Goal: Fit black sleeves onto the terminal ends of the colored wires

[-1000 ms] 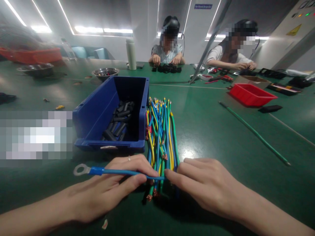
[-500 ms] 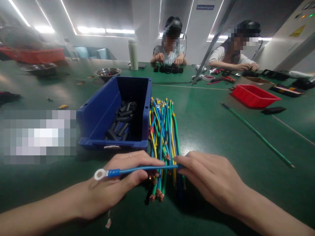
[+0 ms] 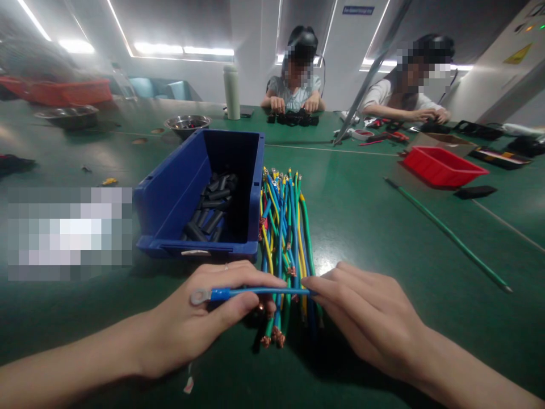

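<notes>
A blue wire (image 3: 268,291) lies level between my hands, its left end crimped into a ring terminal (image 3: 200,296) with a blue sleeve. My left hand (image 3: 213,307) holds it between thumb and fingers, the terminal resting over the hand. My right hand (image 3: 366,307) pinches the wire at its other end, which the fingers hide. Below the wire and beyond it lies a bundle of blue, green and yellow wires (image 3: 293,221), several with bare copper ends toward me. Left of the bundle is a blue bin (image 3: 164,204) with several short black tubes (image 3: 213,207) inside.
A single green wire (image 3: 451,236) lies on the green table at right, near a red tray (image 3: 445,167). Metal bowls (image 3: 187,123) and a pale bottle (image 3: 231,94) stand farther back. Two people (image 3: 296,91) work across the table. A blurred patch covers something at left.
The blue wire has slid to the right through my left hand, bringing its ring terminal closer to the fingers. My right hand stays at the wire's other end.
</notes>
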Action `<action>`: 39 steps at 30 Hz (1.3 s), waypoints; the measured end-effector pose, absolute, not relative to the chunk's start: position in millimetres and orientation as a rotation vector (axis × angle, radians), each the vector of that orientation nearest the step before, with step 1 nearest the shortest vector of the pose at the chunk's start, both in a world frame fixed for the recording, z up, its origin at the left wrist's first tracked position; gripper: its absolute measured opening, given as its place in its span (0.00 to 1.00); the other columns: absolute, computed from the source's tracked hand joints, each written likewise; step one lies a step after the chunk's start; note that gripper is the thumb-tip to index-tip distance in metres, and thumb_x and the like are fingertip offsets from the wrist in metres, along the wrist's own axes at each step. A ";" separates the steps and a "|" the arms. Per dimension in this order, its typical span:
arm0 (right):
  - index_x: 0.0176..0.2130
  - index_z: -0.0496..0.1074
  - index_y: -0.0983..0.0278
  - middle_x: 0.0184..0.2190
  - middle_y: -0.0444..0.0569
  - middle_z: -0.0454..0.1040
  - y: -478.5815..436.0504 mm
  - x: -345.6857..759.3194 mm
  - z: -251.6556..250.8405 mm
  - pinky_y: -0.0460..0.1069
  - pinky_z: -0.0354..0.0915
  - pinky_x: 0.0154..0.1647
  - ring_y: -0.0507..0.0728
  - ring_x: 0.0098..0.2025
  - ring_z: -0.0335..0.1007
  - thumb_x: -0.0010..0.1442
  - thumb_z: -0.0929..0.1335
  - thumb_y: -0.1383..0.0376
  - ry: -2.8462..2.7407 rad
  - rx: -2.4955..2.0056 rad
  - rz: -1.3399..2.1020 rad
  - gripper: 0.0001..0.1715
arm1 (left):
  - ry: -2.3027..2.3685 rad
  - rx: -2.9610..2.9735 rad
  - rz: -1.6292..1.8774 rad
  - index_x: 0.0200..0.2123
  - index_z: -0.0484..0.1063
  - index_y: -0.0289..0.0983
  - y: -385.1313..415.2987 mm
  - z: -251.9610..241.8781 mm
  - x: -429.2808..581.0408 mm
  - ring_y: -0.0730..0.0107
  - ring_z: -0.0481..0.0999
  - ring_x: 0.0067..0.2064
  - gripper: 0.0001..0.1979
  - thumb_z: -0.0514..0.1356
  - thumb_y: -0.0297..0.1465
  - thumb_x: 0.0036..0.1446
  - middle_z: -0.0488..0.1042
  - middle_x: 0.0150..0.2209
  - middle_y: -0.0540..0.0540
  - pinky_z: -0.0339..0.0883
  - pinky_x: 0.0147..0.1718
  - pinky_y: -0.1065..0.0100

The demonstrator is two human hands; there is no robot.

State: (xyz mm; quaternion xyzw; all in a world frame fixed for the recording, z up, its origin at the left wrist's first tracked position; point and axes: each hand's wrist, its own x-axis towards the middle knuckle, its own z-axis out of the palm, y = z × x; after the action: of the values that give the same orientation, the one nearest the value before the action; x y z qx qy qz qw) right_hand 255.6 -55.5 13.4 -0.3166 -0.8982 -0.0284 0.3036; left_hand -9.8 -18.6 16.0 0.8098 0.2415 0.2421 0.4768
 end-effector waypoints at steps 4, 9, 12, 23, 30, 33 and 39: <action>0.38 0.72 0.69 0.23 0.43 0.65 -56.4 253.7 13.7 0.48 0.51 0.23 0.50 0.25 0.54 0.70 0.62 0.70 -2.420 -0.747 0.040 0.10 | 0.566 2.002 0.555 0.52 0.75 0.43 -20.2 18.1 -9.1 0.71 0.75 0.42 0.14 0.53 0.33 0.71 0.77 0.41 0.49 0.67 0.44 0.73; 0.41 0.72 0.69 0.24 0.43 0.66 -56.4 256.4 10.4 0.49 0.49 0.23 0.51 0.25 0.54 0.68 0.63 0.72 -2.496 -0.683 0.086 0.08 | 0.517 2.010 0.555 0.49 0.77 0.40 -21.6 19.1 -8.4 0.68 0.73 0.43 0.13 0.53 0.34 0.71 0.77 0.40 0.48 0.66 0.45 0.69; 0.45 0.71 0.70 0.25 0.42 0.66 -56.7 258.7 10.4 0.49 0.49 0.23 0.50 0.25 0.56 0.69 0.62 0.71 -2.527 -0.666 0.021 0.09 | 0.530 2.018 0.535 0.49 0.77 0.41 -21.2 19.3 -8.4 0.68 0.73 0.43 0.13 0.52 0.33 0.71 0.77 0.40 0.48 0.66 0.45 0.69; 0.43 0.69 0.69 0.24 0.42 0.66 -55.7 259.4 12.1 0.48 0.52 0.22 0.50 0.23 0.56 0.71 0.59 0.71 -2.477 -0.837 -0.097 0.11 | 0.567 1.945 0.658 0.46 0.77 0.38 -21.2 13.1 -8.1 0.73 0.75 0.38 0.14 0.53 0.38 0.71 0.77 0.37 0.49 0.66 0.40 0.75; 0.43 0.69 0.68 0.23 0.42 0.66 -56.7 260.9 10.5 0.48 0.52 0.21 0.50 0.22 0.58 0.69 0.60 0.72 -2.435 -0.866 -0.189 0.09 | 0.587 1.956 0.726 0.38 0.76 0.34 -20.1 13.7 -8.8 0.72 0.76 0.34 0.20 0.49 0.38 0.73 0.76 0.33 0.47 0.68 0.35 0.74; 0.43 0.68 0.68 0.23 0.41 0.66 -56.4 259.6 12.8 0.47 0.52 0.22 0.49 0.22 0.56 0.71 0.60 0.70 -2.474 -0.820 -0.175 0.09 | 0.576 1.983 0.665 0.38 0.75 0.34 -20.0 15.7 -7.1 0.72 0.76 0.36 0.20 0.48 0.37 0.74 0.76 0.34 0.47 0.68 0.38 0.74; 0.44 0.69 0.68 0.23 0.41 0.64 -55.7 261.1 11.4 0.48 0.49 0.22 0.50 0.22 0.54 0.71 0.59 0.72 -2.472 -0.829 -0.246 0.11 | 0.577 1.973 0.657 0.38 0.75 0.35 -21.9 17.3 -6.2 0.73 0.76 0.37 0.20 0.49 0.39 0.73 0.76 0.35 0.48 0.67 0.39 0.74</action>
State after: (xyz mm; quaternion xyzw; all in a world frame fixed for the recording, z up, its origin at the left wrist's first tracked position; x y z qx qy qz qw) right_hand 261.1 -55.7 11.4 -0.3059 -0.9118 -0.0909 0.2586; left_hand -6.2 -21.9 17.3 0.8060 0.2356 0.2685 0.4721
